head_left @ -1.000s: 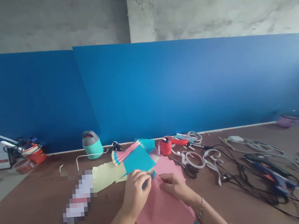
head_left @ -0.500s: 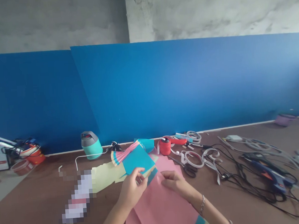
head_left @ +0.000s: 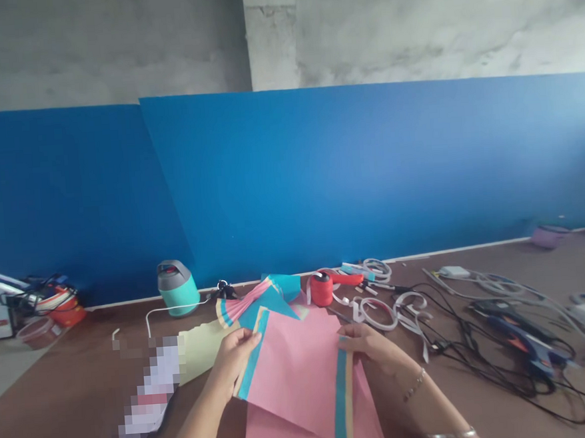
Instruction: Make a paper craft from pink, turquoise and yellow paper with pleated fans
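Note:
A pink sheet (head_left: 300,365) with blue and cream bands at its two side edges is held up between both hands. My left hand (head_left: 238,356) pinches its left banded edge, and my right hand (head_left: 371,347) grips the upper right corner. Beneath it lies more pink paper (head_left: 288,436). Behind the sheet are blue paper (head_left: 287,286) and a folded fan of pink, cream and blue paper (head_left: 241,304). Pale yellow paper (head_left: 201,349) rests left of my left hand.
Along the back stand a turquoise container with a grey top (head_left: 180,290) and a red object (head_left: 321,289). White cable coils (head_left: 379,313), black cables (head_left: 483,359) and a blue tool (head_left: 526,346) lie right. A red bucket (head_left: 68,311) is far left.
The pink banded sheet has been lifted and turned so both banded edges show. My hands have moved apart, one to each side of it, and the sheet now covers part of the blue paper.

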The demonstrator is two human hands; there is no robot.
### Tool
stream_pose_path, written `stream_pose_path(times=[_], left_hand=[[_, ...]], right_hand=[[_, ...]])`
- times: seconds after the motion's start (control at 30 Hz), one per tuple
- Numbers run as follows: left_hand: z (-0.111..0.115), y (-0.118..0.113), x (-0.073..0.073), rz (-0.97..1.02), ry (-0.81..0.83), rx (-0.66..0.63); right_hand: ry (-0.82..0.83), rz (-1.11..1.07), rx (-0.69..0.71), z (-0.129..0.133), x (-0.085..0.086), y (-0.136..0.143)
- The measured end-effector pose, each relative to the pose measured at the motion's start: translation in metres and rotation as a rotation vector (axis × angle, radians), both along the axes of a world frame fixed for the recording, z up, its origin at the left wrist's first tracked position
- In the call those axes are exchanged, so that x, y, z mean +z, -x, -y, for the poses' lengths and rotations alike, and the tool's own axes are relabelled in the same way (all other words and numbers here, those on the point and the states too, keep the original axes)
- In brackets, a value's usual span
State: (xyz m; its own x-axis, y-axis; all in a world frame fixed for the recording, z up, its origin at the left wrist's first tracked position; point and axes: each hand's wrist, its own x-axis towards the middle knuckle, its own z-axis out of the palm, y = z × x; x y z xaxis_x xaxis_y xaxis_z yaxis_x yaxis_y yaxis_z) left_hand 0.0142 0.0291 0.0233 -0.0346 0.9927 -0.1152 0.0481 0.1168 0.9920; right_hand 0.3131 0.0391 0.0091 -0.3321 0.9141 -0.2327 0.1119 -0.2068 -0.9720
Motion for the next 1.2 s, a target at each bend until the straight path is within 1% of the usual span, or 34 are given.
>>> stream_pose_path(times=[0.1,0.17,0.3,0.43,0.53,0.6,0.67,0.73,0.77,0.83,0.87,0.93,0.97,1.07,1.13,1.2], left_hand=[[-0.002,0.002,-0.003,0.083,0.043,-0.036],[-0.002,0.003,-0.004,0.129,0.056,-0.101],[-0.001,0.005,-0.005,0.107,0.065,-0.231],[0.000,0.003,-0.007,0.107,0.044,-0.277],[0.001,-0.001,-0.007,0.111,0.001,-0.325],[0.002,-0.004,-0.005,0.022,-0.079,-0.296],[0.003,-0.004,-0.001,-0.158,-0.222,-0.168],[0.004,-0.001,0.005,-0.348,-0.430,-0.018],[0.004,0.002,0.008,-0.419,-0.544,0.033],[0.004,0.009,0.013,-0.517,-0.741,0.079],[0.003,0.013,0.015,-0.561,-0.807,0.090],[0.002,0.019,0.013,-0.661,-0.878,0.084],[0.003,0.021,0.011,-0.720,-0.893,0.062],[0.010,0.021,-0.005,-0.902,-0.905,-0.067],[0.021,0.018,-0.017,-0.995,-0.888,-0.160],[0.035,0.015,-0.027,-1.031,-0.851,-0.248]], right_hand=[[-0.010,0.003,-0.088,-0.006,-0.011,0.001],[-0.024,-0.032,-0.140,-0.007,-0.013,0.004],[-0.027,-0.115,-0.247,-0.005,-0.008,0.009],[-0.046,-0.167,-0.332,-0.004,-0.005,0.012],[-0.101,-0.161,-0.354,-0.004,-0.004,0.013],[-0.171,-0.151,-0.353,-0.002,-0.001,0.014],[-0.274,-0.119,-0.367,0.002,0.008,0.016],[-0.412,-0.061,-0.405,0.009,0.020,0.017],[-0.494,-0.023,-0.414,0.012,0.026,0.018],[-0.675,0.081,-0.370,0.016,0.038,0.016],[-0.763,0.146,-0.333,0.017,0.042,0.015],[-0.910,0.283,-0.242,0.017,0.045,0.013],[-0.968,0.346,-0.197,0.016,0.044,0.012],[-1.075,0.502,-0.042,0.017,0.029,0.012],[-1.082,0.585,0.045,0.022,0.015,0.012],[-1.053,0.655,0.103,0.029,0.003,0.011]])
